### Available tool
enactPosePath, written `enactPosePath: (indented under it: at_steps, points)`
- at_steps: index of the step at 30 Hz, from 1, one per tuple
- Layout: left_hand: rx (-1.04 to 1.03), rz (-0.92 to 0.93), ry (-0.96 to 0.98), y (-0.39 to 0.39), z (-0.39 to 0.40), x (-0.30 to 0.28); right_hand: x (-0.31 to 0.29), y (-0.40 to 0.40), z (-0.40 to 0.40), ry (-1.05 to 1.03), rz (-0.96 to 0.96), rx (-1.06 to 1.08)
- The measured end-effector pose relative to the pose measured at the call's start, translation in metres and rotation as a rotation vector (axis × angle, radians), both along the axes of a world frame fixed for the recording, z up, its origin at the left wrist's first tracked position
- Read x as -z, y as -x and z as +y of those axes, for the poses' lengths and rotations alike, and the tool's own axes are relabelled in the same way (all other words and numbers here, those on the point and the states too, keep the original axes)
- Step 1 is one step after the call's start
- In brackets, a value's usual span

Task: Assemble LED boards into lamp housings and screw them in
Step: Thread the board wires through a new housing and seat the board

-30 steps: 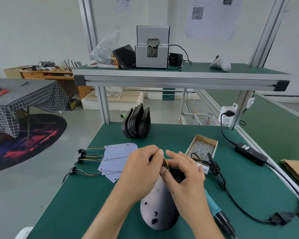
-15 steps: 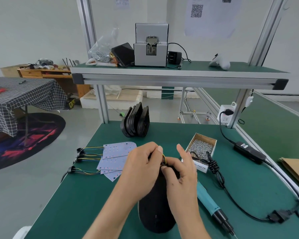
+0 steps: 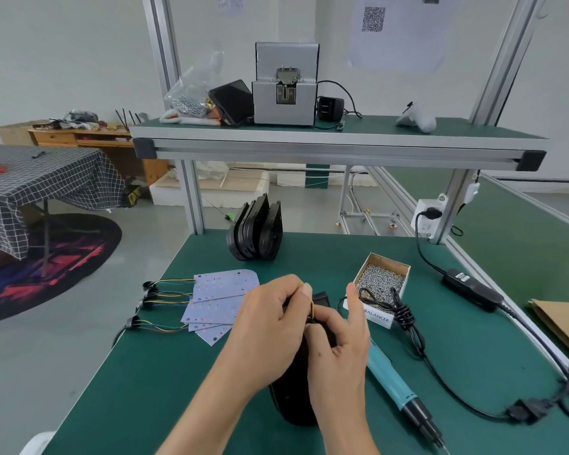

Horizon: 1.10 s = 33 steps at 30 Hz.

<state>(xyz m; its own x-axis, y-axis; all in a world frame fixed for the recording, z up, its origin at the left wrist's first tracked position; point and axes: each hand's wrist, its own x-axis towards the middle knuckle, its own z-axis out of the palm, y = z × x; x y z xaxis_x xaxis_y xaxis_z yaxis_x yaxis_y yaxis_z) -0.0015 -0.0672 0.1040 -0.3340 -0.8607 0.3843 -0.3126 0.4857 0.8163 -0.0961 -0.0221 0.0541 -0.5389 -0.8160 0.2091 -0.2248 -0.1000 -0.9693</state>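
A black lamp housing (image 3: 293,399) stands on edge on the green mat, held between both hands. My left hand (image 3: 270,326) pinches thin yellow wires (image 3: 312,307) at the housing's top. Against the housing's right side, my right hand (image 3: 339,349) pinches the same wires low down, its index finger sticking up. The hands hide where the wires enter the housing. Several pale LED boards (image 3: 217,303) with wire tails lie to the left. More black housings (image 3: 255,233) stand stacked behind. A cardboard box of screws (image 3: 383,279) sits to the right, a blue electric screwdriver (image 3: 398,392) beside my right wrist.
The screwdriver's black cable (image 3: 408,323) coils near the screw box and runs to a power adapter (image 3: 472,289) and wall socket (image 3: 427,218). An upper shelf (image 3: 339,142) carries a grey screw feeder (image 3: 284,87). Brown cardboard (image 3: 562,323) lies at the right edge.
The housing has turned from showing its pale board face to showing its black edge. My right index finger has lifted straight up, and both hands stay at the wires.
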Motion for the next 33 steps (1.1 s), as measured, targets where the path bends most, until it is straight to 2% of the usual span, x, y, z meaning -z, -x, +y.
enactPosePath:
  at_steps: [8,14,21,26,29,33]
  points:
    - [-0.011,-0.018,0.003,0.0,0.0,0.002,0.004,-0.004,-0.005,0.016,-0.019,0.035]
    - [-0.017,-0.02,0.0,-0.001,0.002,0.002,0.015,0.0,-0.01,0.072,-0.042,-0.033]
    - [-0.017,-0.017,-0.007,0.0,0.004,0.004,0.023,0.006,-0.012,0.068,-0.027,0.033]
    - [0.001,-0.001,-0.037,-0.014,-0.008,0.004,0.019,0.024,0.0,0.078,0.04,-0.185]
    - [0.06,-0.017,-0.024,-0.016,-0.008,0.002,0.008,0.044,-0.001,0.026,0.185,-0.234]
    - [0.096,-0.031,-0.02,-0.016,-0.01,0.005,-0.006,0.061,-0.006,-0.072,0.274,-0.322]
